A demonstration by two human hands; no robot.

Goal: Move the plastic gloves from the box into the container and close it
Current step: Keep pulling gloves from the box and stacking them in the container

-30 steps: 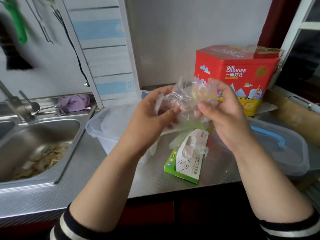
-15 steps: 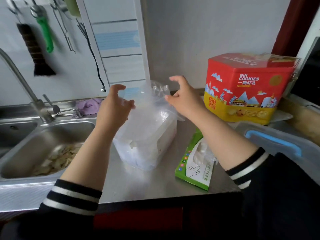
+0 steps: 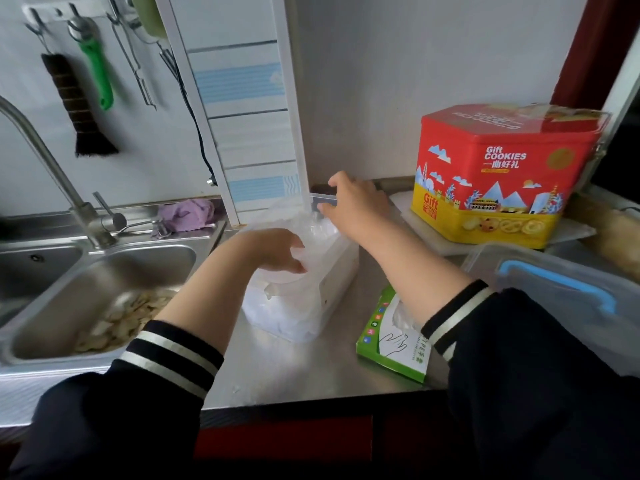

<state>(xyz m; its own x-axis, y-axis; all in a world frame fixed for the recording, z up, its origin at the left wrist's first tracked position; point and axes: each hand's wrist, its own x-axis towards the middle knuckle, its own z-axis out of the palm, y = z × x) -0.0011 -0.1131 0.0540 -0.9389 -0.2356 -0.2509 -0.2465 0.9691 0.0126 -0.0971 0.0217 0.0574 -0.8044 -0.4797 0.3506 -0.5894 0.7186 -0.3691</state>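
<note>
Where arms cross: cookie tin (image 3: pixel 502 174), lid (image 3: pixel 568 299).

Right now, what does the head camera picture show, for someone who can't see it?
Two hands press plastic gloves into a clear container on a steel counter: left hand inside, right hand at the far rim. A green glove box lies nearby.

The container (image 3: pixel 304 292) sits mid-worktop (image 3: pixel 277 368) before me, gloves (image 3: pixel 294 317) inside it. My left hand (image 3: pixel 277 251) is in its mouth, my right hand (image 3: pixel 353 202) at its far rim. The glove box (image 3: pixel 391 344) lies at 4 o'clock, the lid (image 3: pixel 561 299) at 3, the cookie tin (image 3: pixel 502 171) at 2, the sink (image 3: pixel 104 289) at 9.
</note>
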